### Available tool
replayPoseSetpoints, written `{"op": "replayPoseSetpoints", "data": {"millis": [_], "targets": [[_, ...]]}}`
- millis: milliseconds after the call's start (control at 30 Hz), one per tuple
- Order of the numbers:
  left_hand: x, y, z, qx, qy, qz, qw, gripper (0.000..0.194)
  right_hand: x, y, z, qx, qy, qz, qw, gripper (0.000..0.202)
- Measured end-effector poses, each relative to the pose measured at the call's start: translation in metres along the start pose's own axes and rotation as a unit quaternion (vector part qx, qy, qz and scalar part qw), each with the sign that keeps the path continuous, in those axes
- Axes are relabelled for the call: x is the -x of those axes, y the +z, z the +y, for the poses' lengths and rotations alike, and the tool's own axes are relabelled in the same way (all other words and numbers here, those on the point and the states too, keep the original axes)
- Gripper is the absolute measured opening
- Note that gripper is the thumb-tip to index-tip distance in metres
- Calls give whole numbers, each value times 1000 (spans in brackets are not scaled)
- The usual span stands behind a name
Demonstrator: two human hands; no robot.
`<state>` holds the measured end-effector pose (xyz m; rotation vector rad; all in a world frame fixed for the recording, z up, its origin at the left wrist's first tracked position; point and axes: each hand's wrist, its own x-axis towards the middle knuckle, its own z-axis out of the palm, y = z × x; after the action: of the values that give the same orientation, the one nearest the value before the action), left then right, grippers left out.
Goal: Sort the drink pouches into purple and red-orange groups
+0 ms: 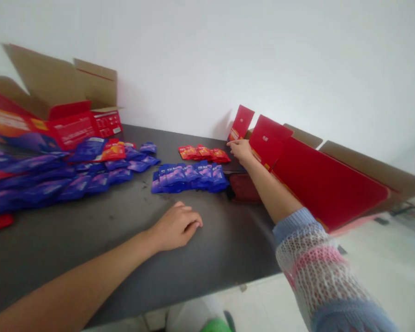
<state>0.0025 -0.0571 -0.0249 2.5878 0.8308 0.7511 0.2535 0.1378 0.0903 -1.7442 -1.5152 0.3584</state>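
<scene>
My left hand (177, 227) rests on the dark table (134, 267) with its fingers curled and nothing visible in them. In front of it lies a row of overlapping blue packets (190, 176). Behind that row is a smaller row of red packets (204, 153). My right hand (240, 150) reaches past the right end of the red packets, beside an open red box (318, 177). Its index finger stretches out to the left, near an upright red flap (241, 121); nothing shows in this hand.
A big heap of blue packets (55, 177), with a few red ones, covers the table's left side. Behind it stands another open box (72, 129). A dark red pouch (244, 186) lies under my right forearm. A white wall (180, 60) rises behind.
</scene>
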Motion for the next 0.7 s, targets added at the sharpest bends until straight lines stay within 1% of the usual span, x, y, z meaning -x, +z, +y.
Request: {"op": "replayPoseSetpoints", "data": {"millis": [33,100,133,167,200,233,300,333,400,433,467,500,567,633,667,700], "targets": [[1,-1,0,-14,25,38,999,24,10,-6,-7,29,-50,0,998,32],[4,-9,-5,-55,62,121,989,23,34,-16,-21,84,-144,2,986,35],[5,-16,-10,-81,64,157,982,22,48,-19,-27,105,-186,12,977,34],[7,-24,-18,-110,49,187,975,21,62,-22,-33,121,-229,30,966,34],[9,-35,-27,-139,18,207,968,20,78,-24,-38,132,-271,38,953,33],[13,-46,-37,-168,-32,221,960,20,93,-25,-42,137,-308,33,941,32],[21,-70,-58,-224,-146,246,931,21,122,-26,-47,136,-366,10,921,32],[26,-82,-67,-249,-200,254,913,22,135,-26,-49,137,-388,-2,911,32],[38,-103,-81,-287,-321,277,859,28,156,-26,-48,145,-422,-31,894,32],[44,-110,-85,-297,-378,270,834,32,164,-26,-47,152,-436,-47,886,32],[50,-116,-87,-303,-421,245,819,39,171,-25,-44,159,-448,-63,878,32],[55,-119,-89,-307,-452,209,811,48,176,-24,-40,166,-458,-78,870,32],[60,-121,-92,-315,-495,154,795,67,184,-20,-30,182,-472,-100,857,33],[57,-117,-94,-321,-540,131,767,78,190,-16,-17,202,-474,-107,850,33],[53,-114,-96,-307,-546,128,769,78,193,-13,-11,214,-470,-105,850,33],[48,-110,-96,-283,-538,123,784,74,196,-10,-4,226,-462,-96,852,32]]}}
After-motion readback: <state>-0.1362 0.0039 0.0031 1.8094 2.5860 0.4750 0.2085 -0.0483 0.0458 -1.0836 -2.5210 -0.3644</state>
